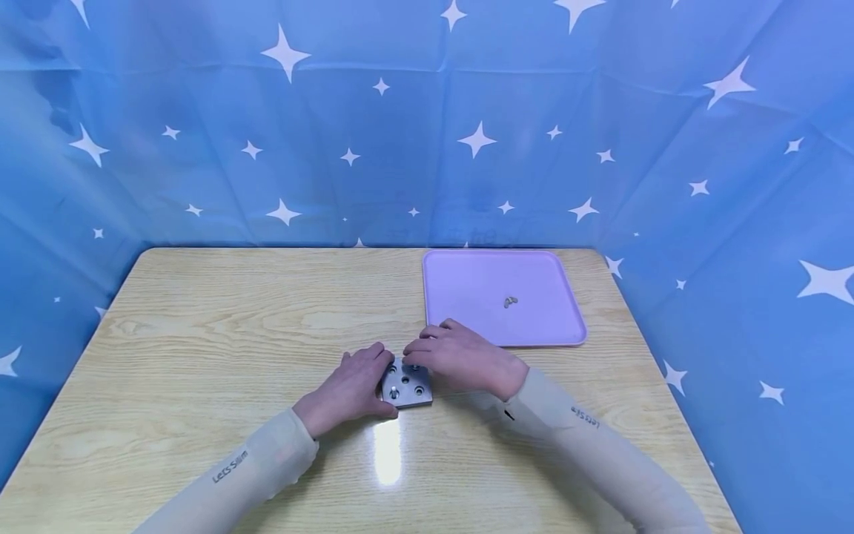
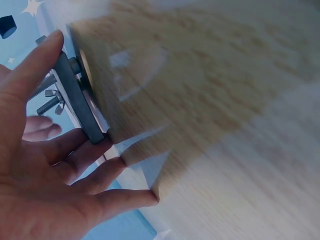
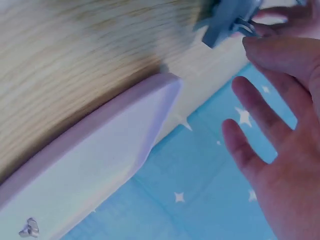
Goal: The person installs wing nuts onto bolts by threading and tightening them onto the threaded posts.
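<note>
From my seat far away, I see the left hand (image 1: 353,386) clamped on a flat, grey, block-shaped metal plate (image 1: 406,389). The thumb presses the near corner on the left, and the fingers hold the far side. The little finger and the one next to it spread out away from the metal.

The right hand (image 1: 460,360) reaches over the far right corner of the plate. Its thumb and first finger come close at a bolt there, but I cannot tell if they pinch it. Its other fingers are apart, out in the air.

The plate is on the table, in front of the person, between the two hands. It has round holes in its top. A silver metal bolt (image 1: 394,393) stands up near its close left corner. My left wrist view shows a silver wing nut (image 2: 60,103) on a threaded bolt, and a round bolt head (image 2: 75,65) poking out under the plate.

Pale sleeves (image 1: 267,456) with dark writing cover both arms. Past the right hand lies a flat purple tray (image 1: 467,289) with round corners. It holds a little bunch of shiny metal bits (image 1: 510,302).

Under it all is a pale wood-grain table (image 1: 233,334), with a bright patch of light (image 1: 387,452) just below the plate. Behind hangs a blue cloth (image 1: 400,185) with white pointy stars.
</note>
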Demonstrator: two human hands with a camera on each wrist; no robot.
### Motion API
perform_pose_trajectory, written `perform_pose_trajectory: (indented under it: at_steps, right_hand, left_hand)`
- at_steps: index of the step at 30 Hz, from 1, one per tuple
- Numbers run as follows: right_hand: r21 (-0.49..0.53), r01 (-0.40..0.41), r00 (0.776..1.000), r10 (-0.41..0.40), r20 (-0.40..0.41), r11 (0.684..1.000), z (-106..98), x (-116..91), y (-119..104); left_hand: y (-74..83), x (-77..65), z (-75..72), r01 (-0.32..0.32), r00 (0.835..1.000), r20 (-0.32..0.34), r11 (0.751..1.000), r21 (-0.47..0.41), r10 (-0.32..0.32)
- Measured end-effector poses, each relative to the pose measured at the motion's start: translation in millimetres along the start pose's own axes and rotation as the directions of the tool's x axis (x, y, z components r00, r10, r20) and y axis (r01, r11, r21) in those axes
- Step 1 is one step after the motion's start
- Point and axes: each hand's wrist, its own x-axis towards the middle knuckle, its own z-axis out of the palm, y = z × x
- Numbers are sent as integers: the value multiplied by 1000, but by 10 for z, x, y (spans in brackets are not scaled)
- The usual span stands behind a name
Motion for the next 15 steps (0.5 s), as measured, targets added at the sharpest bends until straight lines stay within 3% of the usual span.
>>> perform_pose_trajectory:
  at_steps: [6,15]
  right_hand:
    - [-30,28,999,-27,34,999,26,43,-18]
    - [-70,18,999,-20,-30,997,59,88,-30]
  left_hand:
    - [-5,4,7,-11,1000,-7,1000,-1,11]
    - [-19,2,13,-12,1000,-19,1000,2,12]
